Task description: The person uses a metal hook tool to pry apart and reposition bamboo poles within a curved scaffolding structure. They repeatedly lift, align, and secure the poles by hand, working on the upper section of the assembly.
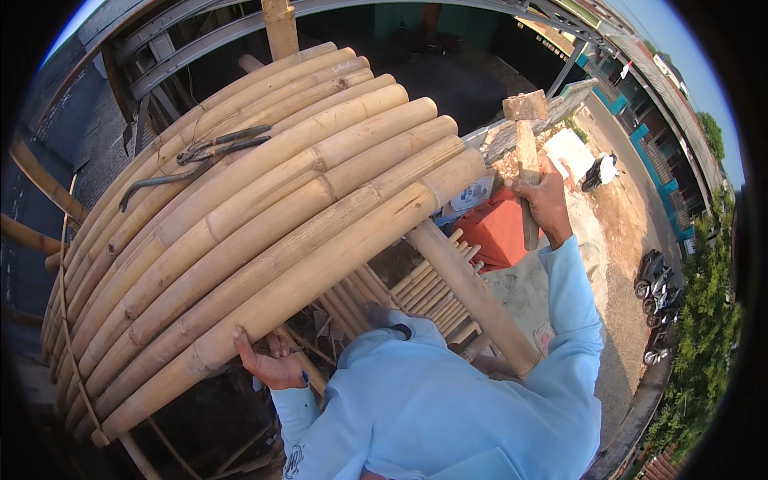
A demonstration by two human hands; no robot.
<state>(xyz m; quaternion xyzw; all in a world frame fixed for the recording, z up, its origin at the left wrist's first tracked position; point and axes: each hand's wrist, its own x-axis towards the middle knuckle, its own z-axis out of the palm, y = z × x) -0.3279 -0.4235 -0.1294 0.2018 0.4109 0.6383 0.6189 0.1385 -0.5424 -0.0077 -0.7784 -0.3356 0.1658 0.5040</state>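
The person stands high on a bamboo platform (264,224), looking down past a light blue long-sleeved top (448,400). The platform is a row of thick yellow bamboo poles laid side by side, running from the lower left up toward the upper right.

The left hand (268,362) is at the lower middle of the view, fingers curled up and closed around the underside of the outermost pole (320,276), the one nearest the person. That hand grips the pole's lower stretch, well short of its cut end.

The right hand (546,200) is raised at the right, shut around the wooden handle of a hammer (526,152). The handle stands almost upright and the blocky head is at the top, above the hand. The hammer is off to the right of the pole ends, apart from them, and well away from the left hand.

A pair of metal pincers (216,146) lies on top of the poles toward the upper left, with a bent dark rod (160,181) just beside it; both are well apart from either hand.

A single bamboo support (472,292) runs diagonally beneath the platform, down toward the right, crossing a layer of thinner bamboo slats (424,284). Far below, a red sheet (496,228) lies on the ground, and parked motorbikes (658,296) stand along a road (632,208) at the right edge.
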